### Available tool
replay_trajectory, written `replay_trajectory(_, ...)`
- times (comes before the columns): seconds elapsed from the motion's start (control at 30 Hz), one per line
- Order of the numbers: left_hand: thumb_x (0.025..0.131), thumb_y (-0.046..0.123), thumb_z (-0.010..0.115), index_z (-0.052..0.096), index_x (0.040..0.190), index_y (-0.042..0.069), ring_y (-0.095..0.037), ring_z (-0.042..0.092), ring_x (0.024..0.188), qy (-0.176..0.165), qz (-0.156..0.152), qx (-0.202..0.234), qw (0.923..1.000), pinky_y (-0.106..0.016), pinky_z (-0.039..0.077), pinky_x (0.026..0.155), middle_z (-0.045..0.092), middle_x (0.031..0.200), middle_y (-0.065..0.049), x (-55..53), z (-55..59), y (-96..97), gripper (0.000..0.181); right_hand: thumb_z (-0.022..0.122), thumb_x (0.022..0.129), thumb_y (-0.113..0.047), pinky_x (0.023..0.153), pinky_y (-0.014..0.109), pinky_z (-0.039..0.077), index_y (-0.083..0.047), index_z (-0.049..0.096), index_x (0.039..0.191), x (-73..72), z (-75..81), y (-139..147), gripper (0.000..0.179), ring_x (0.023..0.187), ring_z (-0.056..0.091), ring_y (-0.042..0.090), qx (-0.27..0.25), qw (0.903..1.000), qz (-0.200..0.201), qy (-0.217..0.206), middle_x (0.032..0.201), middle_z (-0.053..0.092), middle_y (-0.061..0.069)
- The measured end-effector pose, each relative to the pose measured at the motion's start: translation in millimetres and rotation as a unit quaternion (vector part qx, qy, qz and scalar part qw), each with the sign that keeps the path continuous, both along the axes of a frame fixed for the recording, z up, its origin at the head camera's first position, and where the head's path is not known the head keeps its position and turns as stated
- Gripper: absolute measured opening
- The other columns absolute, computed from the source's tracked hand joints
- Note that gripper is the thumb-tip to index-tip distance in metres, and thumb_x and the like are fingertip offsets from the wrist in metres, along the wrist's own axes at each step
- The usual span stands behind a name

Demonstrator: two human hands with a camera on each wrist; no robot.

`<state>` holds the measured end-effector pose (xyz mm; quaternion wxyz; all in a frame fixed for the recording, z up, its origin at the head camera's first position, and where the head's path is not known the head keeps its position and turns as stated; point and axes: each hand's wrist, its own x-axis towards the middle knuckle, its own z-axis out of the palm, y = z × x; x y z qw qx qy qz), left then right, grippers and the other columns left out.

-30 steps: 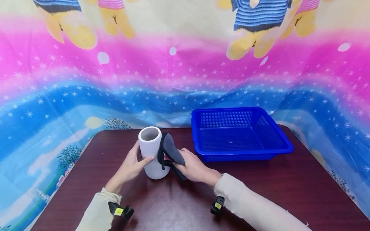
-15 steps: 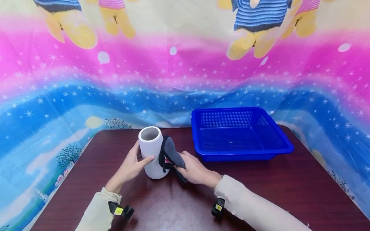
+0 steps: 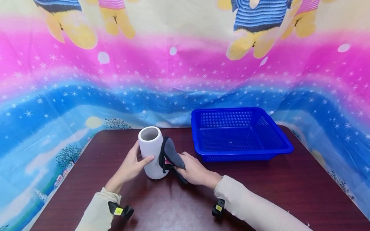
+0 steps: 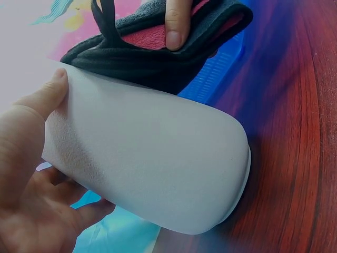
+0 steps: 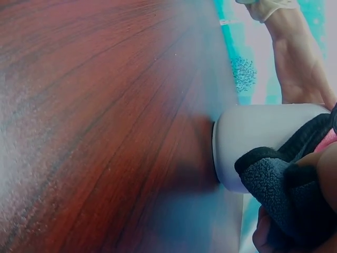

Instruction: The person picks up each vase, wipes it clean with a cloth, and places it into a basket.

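Observation:
A white ceramic vase (image 3: 153,154), a tall open-topped cylinder, stands on the table with its mouth upward. My left hand (image 3: 131,165) grips its left side, the thumb laid across the front; the other fingers go behind it and are hidden in the head view. In my right hand (image 3: 194,168) is a folded cleaning cloth (image 3: 172,152), grey with a pink inner side, black edging and a black hanging loop. Its edge lies against the vase's right side. The left wrist view shows the cloth (image 4: 158,58) along the vase wall (image 4: 152,142), a fingertip pressing on its pink side.
A blue plastic basket (image 3: 231,138) with perforated walls stands at the back right of the dark red wooden table (image 3: 260,192). Behind the table hangs a printed cloth backdrop (image 3: 185,73). Small black devices with yellow labels are strapped at both wrists.
My right hand and the cloth have slid slightly down the vase's right side, mostly in the first half second. The left hand and the vase hold nearly still.

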<state>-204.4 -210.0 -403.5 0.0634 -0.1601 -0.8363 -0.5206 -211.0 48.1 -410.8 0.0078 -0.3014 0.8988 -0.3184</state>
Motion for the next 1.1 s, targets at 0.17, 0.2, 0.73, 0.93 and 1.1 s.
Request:
replay_trajectory(0.17,0.095,0.018,0.071,0.028,0.157,0.016,-0.04,0.054,0.131,-0.001,0.0,-0.002,1.0,-0.064,0.045,0.106,0.05,0.148,-0.019,0.7,0.4,0.1,0.076,0.065,0.097,-0.021,0.075,0.03,0.053,-0.02,0.066,0.117,2.1,-1.6,0.1,0.02,0.096,0.059,0.015,0.012,0.9999,0.0,0.003,0.097,0.065,0.0)
replay_trajectory(0.2,0.095,0.019,0.071,0.028,0.157,0.016,-0.04,0.054,0.131,-0.001,0.001,-0.002,1.0,-0.064,0.045,0.106,0.05,0.148,-0.019,0.9,0.5,0.2,0.076,0.065,0.097,-0.021,0.074,0.03,0.053,-0.02,0.066,0.117,2.5,-2.2,0.3,0.02,0.096,0.059,0.015,0.015,0.9999,0.0,0.005,0.096,0.065,0.0)
replay_trajectory(0.73,0.095,0.02,0.072,0.027,0.158,0.017,-0.04,0.054,0.132,-0.001,0.001,-0.005,1.0,-0.065,0.045,0.107,0.049,0.148,-0.018,1.5,2.3,0.7,0.077,0.065,0.095,-0.02,0.066,0.028,0.05,-0.021,0.065,0.108,6.0,-11.4,4.7,0.013,0.092,0.059,0.016,0.067,0.9975,0.017,0.017,0.091,0.065,-0.002)
replay_trajectory(0.93,0.095,0.02,0.071,0.027,0.158,0.017,-0.04,0.053,0.133,-0.002,0.0,-0.004,1.0,-0.065,0.044,0.107,0.049,0.149,-0.018,1.7,2.6,0.6,0.077,0.064,0.096,-0.021,0.063,0.027,0.049,-0.022,0.064,0.105,5.6,-11.2,4.8,0.009,0.088,0.058,0.015,0.079,0.9967,0.019,0.009,0.088,0.063,-0.002)
replay_trajectory(1.1,0.095,0.02,0.072,0.027,0.157,0.016,-0.04,0.054,0.132,0.0,0.0,-0.006,1.0,-0.065,0.045,0.106,0.049,0.148,-0.018,1.3,2.3,0.7,0.077,0.065,0.096,-0.02,0.063,0.027,0.047,-0.023,0.065,0.106,8.2,-12.7,6.2,0.01,0.085,0.056,0.013,0.092,0.9954,0.025,-0.012,0.086,0.062,-0.004)
